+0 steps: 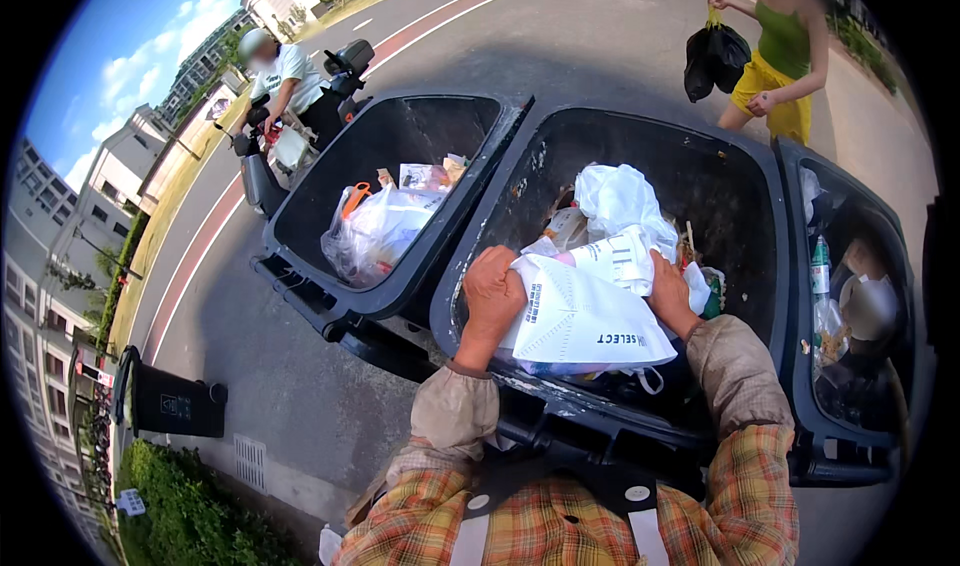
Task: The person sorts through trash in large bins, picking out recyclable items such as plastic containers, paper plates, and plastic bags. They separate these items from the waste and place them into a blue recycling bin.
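Note:
Both of my hands hold a white printed paper bag [592, 318] over the near side of the middle wheeled bin [765, 191]. My left hand [493, 292] grips the bag's left edge, above the bin's rim. My right hand [670, 294] grips its right side, fingers partly hidden by the bag. Just beyond the bag, a crumpled white plastic bag [619, 198] lies among mixed rubbish inside the bin. A clear plastic container [566, 228] and a green piece of packaging [712, 292] show there too.
The left open bin [390, 307] holds bagged rubbish; the right bin [799, 386] holds a green-labelled bottle [820, 266]. One person sits on a scooter [259, 180] at upper left; another stands at upper right with black bags [716, 60]. A closed bin [176, 405] and hedge [180, 506] are left.

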Tool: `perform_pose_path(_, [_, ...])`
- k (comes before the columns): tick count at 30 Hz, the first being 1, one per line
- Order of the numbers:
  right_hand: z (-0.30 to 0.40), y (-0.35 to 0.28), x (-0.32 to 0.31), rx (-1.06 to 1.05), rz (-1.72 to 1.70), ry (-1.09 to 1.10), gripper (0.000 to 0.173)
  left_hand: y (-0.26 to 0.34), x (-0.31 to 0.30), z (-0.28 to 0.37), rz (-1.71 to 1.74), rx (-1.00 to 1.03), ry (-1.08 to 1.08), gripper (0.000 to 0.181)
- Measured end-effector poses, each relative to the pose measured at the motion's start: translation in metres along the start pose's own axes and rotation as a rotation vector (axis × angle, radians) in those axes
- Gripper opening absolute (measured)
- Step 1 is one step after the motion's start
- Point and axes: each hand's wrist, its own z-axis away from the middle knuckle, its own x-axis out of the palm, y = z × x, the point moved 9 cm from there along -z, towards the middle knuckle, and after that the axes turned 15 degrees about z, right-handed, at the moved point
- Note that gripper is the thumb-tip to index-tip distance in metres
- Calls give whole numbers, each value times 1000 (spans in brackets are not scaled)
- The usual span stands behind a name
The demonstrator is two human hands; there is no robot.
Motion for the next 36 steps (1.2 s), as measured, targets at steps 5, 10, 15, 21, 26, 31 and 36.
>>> perform_pose_path(5, [-35, 65, -4, 394, -416, -10, 64, 28, -31, 24, -35, 168, 184, 7])
perform_pose_path(10, [-26, 94, -11, 377, -272, -133, 35, -27, -48, 43, 157, -76, 270, 4])
perform_pose_path(15, [-34, 103, 32, 313, -131, 7, 32, -130, -71, 74, 751, -400, 581, 20])
perform_pose_path(21, [-32, 87, 40, 41, -5, -469, 38, -106, -82, 47, 601, -332, 552, 22])
perform_pose_path(26, [-25, -2, -2, -404, -304, -814, 64, -113, -91, 63, 805, -456, 687, 23])
perform_pose_path(31, [-24, -46, 11, -313, -254, -448, 80, -107, -80, 73, 931, -517, 722, 25])
perform_pose_path(36, [-19, -7, 11, 117, -77, -314, 66, -33, -93, 88, 420, -191, 490, 19])
